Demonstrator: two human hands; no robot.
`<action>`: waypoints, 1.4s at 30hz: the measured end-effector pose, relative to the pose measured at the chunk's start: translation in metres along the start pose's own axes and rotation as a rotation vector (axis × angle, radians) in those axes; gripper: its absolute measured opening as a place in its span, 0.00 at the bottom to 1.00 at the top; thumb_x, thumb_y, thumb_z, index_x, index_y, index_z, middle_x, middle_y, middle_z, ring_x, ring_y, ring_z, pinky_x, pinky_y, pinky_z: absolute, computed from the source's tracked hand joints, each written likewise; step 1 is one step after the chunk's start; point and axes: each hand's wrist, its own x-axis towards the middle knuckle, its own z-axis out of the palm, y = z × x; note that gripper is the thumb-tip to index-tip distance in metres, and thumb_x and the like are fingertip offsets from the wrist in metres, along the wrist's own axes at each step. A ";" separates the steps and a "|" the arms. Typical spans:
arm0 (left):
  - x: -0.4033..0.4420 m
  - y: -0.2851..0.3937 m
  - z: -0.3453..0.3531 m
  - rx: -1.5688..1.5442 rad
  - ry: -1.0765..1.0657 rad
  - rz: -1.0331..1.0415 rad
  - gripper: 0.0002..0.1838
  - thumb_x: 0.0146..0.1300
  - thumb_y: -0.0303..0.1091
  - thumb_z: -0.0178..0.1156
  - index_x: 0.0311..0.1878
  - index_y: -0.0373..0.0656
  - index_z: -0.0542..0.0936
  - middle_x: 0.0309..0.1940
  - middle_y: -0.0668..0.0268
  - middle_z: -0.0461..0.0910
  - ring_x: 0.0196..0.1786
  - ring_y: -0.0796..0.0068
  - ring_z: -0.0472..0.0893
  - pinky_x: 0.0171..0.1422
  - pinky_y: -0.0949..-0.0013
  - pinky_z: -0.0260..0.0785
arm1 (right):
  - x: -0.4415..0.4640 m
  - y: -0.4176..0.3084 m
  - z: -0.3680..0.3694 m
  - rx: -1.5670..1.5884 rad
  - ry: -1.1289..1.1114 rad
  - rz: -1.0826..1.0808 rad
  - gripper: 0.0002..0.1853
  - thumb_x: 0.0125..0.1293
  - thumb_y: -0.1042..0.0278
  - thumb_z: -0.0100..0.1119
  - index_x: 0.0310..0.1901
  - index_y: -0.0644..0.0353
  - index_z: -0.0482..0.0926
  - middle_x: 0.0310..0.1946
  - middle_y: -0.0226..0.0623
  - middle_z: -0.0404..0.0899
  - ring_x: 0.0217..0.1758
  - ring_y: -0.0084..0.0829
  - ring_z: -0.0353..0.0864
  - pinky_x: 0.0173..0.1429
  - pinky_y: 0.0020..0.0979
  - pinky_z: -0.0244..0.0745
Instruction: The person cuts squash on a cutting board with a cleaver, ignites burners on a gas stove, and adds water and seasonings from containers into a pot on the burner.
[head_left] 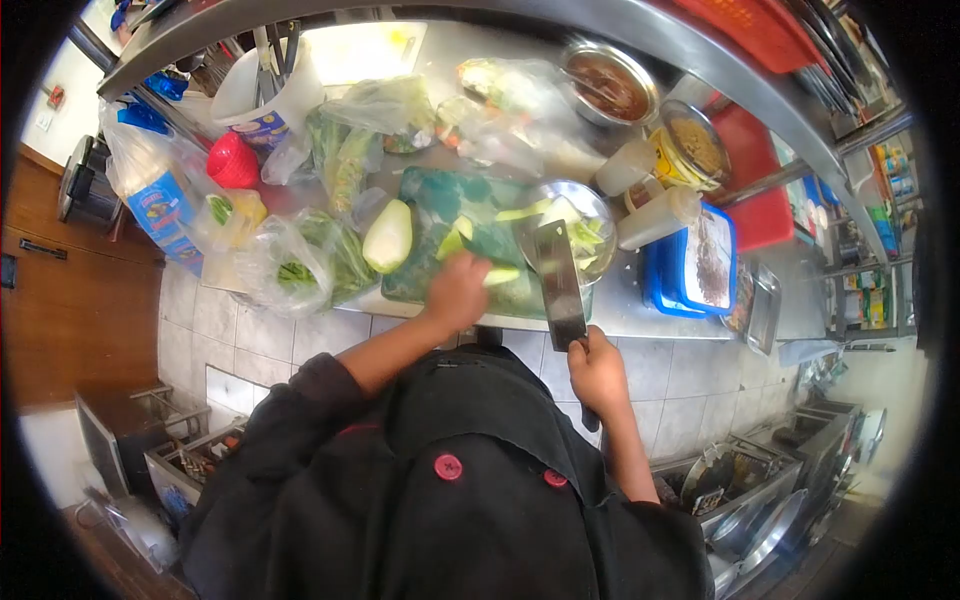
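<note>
My right hand (598,372) is wrapped round the dark handle of a cleaver (561,285), its broad blade pointing away from me over the right part of a green cutting board (420,200). My left hand (459,291) is closed at the board's near edge, against pale green vegetable pieces (502,274); the fingertips are hard to make out. Another cut piece (455,238) lies just beyond it. A whole pale green vegetable (388,237) rests at the board's left edge. Behind the blade, a metal bowl (600,222) holds cut green strips.
Bagged greens (318,262) lie left, near a red basket (232,161) and a white bucket (262,98). At right are squeeze bottles (660,218), a blue-rimmed container (708,262) and a bowl of red sauce (612,85). A metal shelf edge (640,32) crosses overhead.
</note>
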 end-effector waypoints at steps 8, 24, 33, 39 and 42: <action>-0.035 -0.005 -0.018 0.101 -0.008 0.143 0.24 0.52 0.34 0.63 0.54 0.45 0.76 0.54 0.53 0.72 0.51 0.51 0.73 0.51 0.56 0.69 | -0.005 -0.017 0.017 -0.100 -0.107 -0.010 0.13 0.63 0.65 0.49 0.41 0.68 0.72 0.32 0.61 0.78 0.40 0.61 0.78 0.46 0.51 0.71; -0.039 -0.003 0.006 -0.226 0.071 0.064 0.24 0.53 0.28 0.63 0.56 0.38 0.75 0.48 0.50 0.73 0.50 0.47 0.73 0.55 0.55 0.68 | 0.001 -0.029 0.027 -0.333 -0.164 -0.136 0.09 0.64 0.69 0.46 0.39 0.66 0.70 0.29 0.59 0.79 0.36 0.59 0.79 0.44 0.54 0.72; -0.040 -0.005 0.007 -0.235 0.068 0.046 0.25 0.53 0.28 0.63 0.56 0.38 0.75 0.50 0.49 0.73 0.52 0.47 0.73 0.57 0.54 0.68 | 0.005 -0.040 0.015 -0.375 -0.279 -0.085 0.10 0.62 0.70 0.45 0.39 0.68 0.73 0.32 0.60 0.80 0.39 0.56 0.81 0.47 0.50 0.74; -0.038 -0.003 0.006 -0.217 0.023 0.017 0.25 0.53 0.29 0.64 0.57 0.39 0.74 0.51 0.49 0.72 0.53 0.47 0.73 0.57 0.54 0.67 | 0.007 -0.045 0.008 -0.360 -0.311 -0.056 0.11 0.62 0.70 0.45 0.39 0.68 0.73 0.32 0.61 0.80 0.39 0.57 0.80 0.47 0.52 0.74; -0.038 -0.002 0.004 -0.223 0.003 0.009 0.25 0.53 0.29 0.63 0.57 0.39 0.74 0.51 0.49 0.72 0.53 0.47 0.72 0.57 0.54 0.67 | 0.006 -0.042 0.012 -0.385 -0.323 -0.061 0.11 0.63 0.69 0.46 0.40 0.68 0.72 0.31 0.60 0.80 0.38 0.57 0.80 0.46 0.52 0.74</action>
